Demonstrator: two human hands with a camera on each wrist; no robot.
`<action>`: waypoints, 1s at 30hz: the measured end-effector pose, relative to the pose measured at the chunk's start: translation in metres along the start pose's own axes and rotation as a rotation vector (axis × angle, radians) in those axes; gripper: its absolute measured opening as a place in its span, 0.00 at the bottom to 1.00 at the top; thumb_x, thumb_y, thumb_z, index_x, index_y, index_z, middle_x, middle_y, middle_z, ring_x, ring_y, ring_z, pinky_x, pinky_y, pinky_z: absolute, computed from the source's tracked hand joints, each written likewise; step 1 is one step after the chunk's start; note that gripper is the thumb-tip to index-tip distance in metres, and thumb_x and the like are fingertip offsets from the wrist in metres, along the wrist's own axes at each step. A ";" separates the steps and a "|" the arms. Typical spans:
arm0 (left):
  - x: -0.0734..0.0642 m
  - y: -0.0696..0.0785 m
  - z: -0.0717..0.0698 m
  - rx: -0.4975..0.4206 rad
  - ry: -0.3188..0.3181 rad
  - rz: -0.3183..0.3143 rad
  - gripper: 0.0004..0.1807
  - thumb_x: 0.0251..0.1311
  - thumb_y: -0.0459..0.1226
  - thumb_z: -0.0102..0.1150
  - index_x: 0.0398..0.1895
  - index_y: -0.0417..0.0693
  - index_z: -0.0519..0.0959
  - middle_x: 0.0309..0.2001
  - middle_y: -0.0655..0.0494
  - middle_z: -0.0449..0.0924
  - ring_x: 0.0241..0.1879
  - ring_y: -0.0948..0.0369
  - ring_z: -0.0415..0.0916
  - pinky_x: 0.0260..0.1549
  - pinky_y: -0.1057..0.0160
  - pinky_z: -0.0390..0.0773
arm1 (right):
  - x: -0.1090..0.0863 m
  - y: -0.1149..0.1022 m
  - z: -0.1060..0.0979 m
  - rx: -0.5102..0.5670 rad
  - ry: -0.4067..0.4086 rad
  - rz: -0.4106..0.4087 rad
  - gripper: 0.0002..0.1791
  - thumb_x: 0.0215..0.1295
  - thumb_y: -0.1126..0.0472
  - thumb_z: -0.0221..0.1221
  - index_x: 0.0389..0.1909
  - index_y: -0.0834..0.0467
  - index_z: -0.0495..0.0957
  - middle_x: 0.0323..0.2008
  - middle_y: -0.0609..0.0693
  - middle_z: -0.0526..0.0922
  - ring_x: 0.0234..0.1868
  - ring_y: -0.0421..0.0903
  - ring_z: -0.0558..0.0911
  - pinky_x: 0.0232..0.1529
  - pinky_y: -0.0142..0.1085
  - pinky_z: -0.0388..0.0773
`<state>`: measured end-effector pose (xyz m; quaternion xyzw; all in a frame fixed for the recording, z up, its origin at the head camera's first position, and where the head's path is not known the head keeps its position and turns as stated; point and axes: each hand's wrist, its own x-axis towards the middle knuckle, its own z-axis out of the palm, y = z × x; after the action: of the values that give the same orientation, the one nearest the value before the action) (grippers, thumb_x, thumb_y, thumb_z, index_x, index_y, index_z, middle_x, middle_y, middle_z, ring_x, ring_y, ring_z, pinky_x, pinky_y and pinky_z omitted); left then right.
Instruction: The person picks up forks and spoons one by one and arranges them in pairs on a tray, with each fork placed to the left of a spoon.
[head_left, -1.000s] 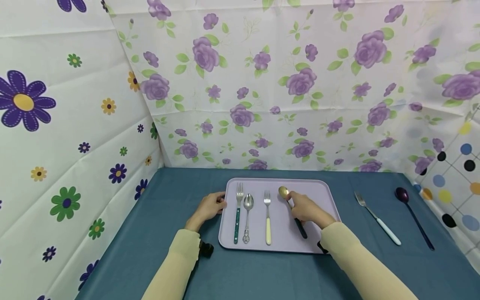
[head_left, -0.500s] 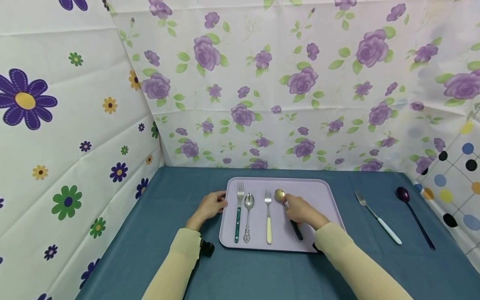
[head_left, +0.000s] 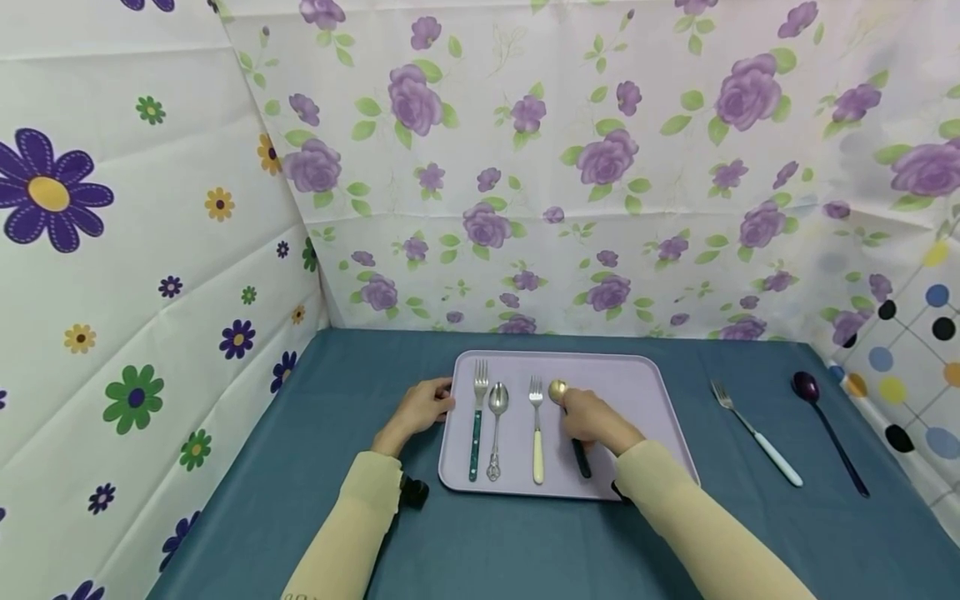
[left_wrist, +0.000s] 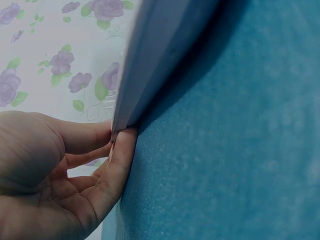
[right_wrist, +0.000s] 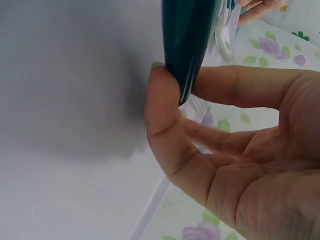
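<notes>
In the head view a lilac tray [head_left: 637,400] lies on the table. My left hand [head_left: 416,410] pinches its left rim [left_wrist: 145,60], thumb on one side and a finger on the other in the left wrist view. Over the tray's middle, my right hand [head_left: 596,418] pinches a gold spoon [head_left: 557,390] with a dark green handle [right_wrist: 187,40] between thumb and finger. To its left lie a cream-handled fork [head_left: 537,454], an ornate silver spoon [head_left: 497,404] and a green-handled fork [head_left: 476,442], side by side. The hand covers the gold spoon's neck.
Right of the tray, a white-handled fork [head_left: 772,454] and a dark purple spoon [head_left: 806,387] lie slanted on the blue-green tablecloth [head_left: 540,550]. A floral cloth [head_left: 555,167] hangs behind, with patterned cloths at both sides.
My right hand has moved left with the gold spoon, closer to the cream-handled fork, and the spoon has turned more upright in the view. My left hand stays at the tray's rim.
</notes>
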<state>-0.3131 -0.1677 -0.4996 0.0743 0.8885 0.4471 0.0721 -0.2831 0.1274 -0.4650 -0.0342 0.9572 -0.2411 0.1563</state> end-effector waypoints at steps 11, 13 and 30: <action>0.000 0.001 -0.001 0.002 0.000 -0.003 0.26 0.73 0.30 0.58 0.72 0.34 0.72 0.40 0.49 0.79 0.41 0.58 0.82 0.42 0.57 0.88 | 0.003 -0.012 0.012 -0.033 0.064 0.050 0.08 0.63 0.77 0.55 0.28 0.65 0.77 0.24 0.59 0.78 0.14 0.45 0.80 0.14 0.31 0.76; 0.000 0.001 -0.001 0.002 0.000 -0.004 0.26 0.73 0.30 0.58 0.72 0.34 0.72 0.40 0.49 0.79 0.41 0.58 0.82 0.42 0.57 0.88 | 0.003 -0.013 0.013 -0.021 0.069 0.057 0.06 0.63 0.77 0.55 0.30 0.66 0.78 0.25 0.60 0.78 0.15 0.45 0.80 0.15 0.31 0.76; 0.001 -0.001 0.000 0.005 0.006 -0.006 0.25 0.74 0.30 0.58 0.72 0.35 0.72 0.40 0.50 0.79 0.40 0.59 0.82 0.41 0.59 0.88 | 0.002 -0.013 0.018 -0.001 0.092 0.058 0.06 0.63 0.77 0.54 0.34 0.69 0.80 0.24 0.60 0.79 0.13 0.46 0.81 0.13 0.31 0.76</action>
<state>-0.3139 -0.1684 -0.5008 0.0707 0.8901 0.4448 0.0705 -0.2793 0.1076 -0.4740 0.0047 0.9642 -0.2371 0.1191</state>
